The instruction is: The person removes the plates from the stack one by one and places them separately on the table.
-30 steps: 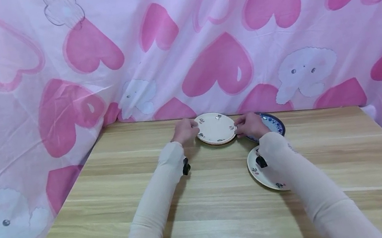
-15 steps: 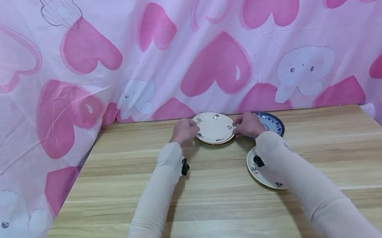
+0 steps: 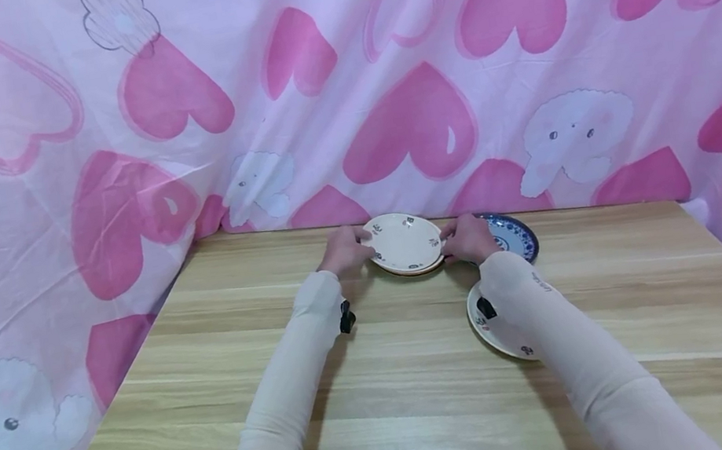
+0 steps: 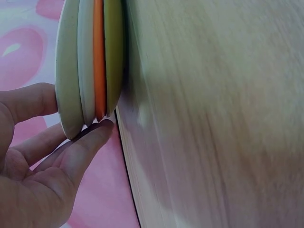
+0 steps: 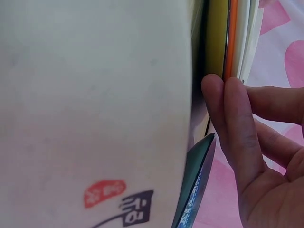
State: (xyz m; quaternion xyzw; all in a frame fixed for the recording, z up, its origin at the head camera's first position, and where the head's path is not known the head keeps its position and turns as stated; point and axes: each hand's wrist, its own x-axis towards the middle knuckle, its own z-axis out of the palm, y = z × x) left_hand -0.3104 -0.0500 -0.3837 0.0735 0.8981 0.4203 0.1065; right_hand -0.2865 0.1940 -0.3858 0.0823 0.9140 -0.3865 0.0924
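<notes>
A stack of plates sits at the back of the table, with a white plate with small dark motifs on top. In the left wrist view another white plate, an orange plate and a yellow plate show under it. My left hand holds the stack's left rim, thumb and fingers against the plate edges. On the opposite rim my right hand grips the stack, its fingertips along the orange and yellow edges. The far side of the stack is hidden from both wrist views.
A blue-patterned plate lies right of the stack, partly behind my right hand. Nearer me, another white plate is partly covered by my right sleeve. Pink heart-printed cloth hangs directly behind the wooden table.
Both hands stay at the stack's rims. My left hand shifts slightly left and the right forearm moves a little left; the plates stay nearly in place.
</notes>
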